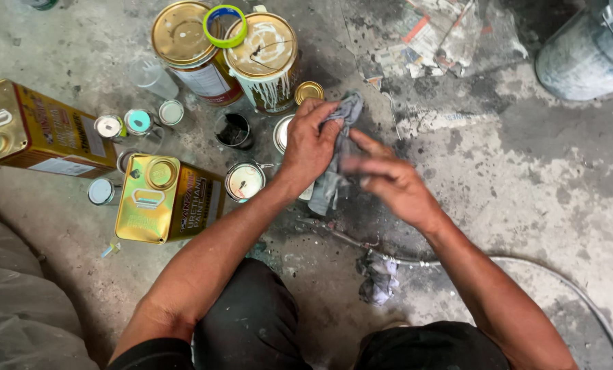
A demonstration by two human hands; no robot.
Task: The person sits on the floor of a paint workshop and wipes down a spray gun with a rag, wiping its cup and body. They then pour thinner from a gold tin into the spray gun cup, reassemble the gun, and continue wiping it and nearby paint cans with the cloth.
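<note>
My left hand (310, 140) grips a grey rag (337, 154) near its top, and the cloth hangs down between my hands. My right hand (388, 178) is blurred, its fingers spread against the rag's lower part. Both hands hover above a stained concrete floor (525, 171), just right of a small open tin (284, 131) that the left hand partly hides. My knees in dark trousers show at the bottom edge.
Two large round paint cans (190, 48) (265, 58) stand at the top, a green tape ring (224, 26) on them. Two gold rectangular tins (35, 127) (162, 199) lie left among small tins. Another crumpled rag (378, 277), a thin hose (525, 264), newspaper (436, 34), a grey bucket (584, 55).
</note>
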